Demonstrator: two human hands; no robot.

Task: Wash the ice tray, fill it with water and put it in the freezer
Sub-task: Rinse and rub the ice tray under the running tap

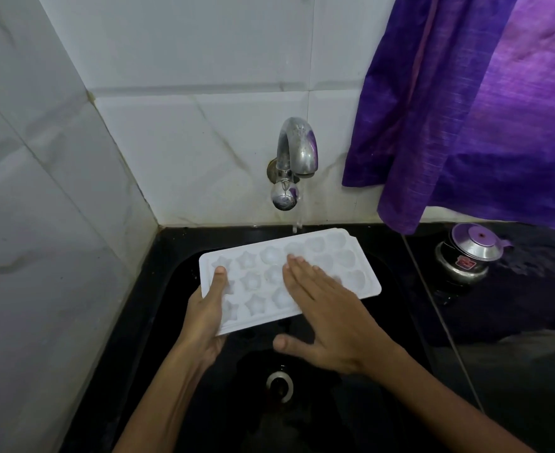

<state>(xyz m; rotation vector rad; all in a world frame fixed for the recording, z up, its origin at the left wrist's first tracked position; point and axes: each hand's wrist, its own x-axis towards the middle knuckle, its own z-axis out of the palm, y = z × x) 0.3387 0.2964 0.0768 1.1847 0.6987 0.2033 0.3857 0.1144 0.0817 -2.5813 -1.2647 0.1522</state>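
A white plastic ice tray (263, 273) with star and round moulds is held level over the black sink (351, 420), its far edge under the tap. My left hand (205, 317) grips the tray's left end, thumb on top and fingers underneath. My right hand (323, 308) lies flat on the tray's right half, fingers straight and thumb spread out below the near edge. A thin stream of water falls from the metal tap (297, 152) toward the tray's far right edge.
White tiled walls (57, 191) enclose the sink at the left and back. A purple curtain (465, 109) hangs at the upper right. A small steel pot with a lid (468, 253) stands on the black counter at the right. The drain (280, 384) lies below the hands.
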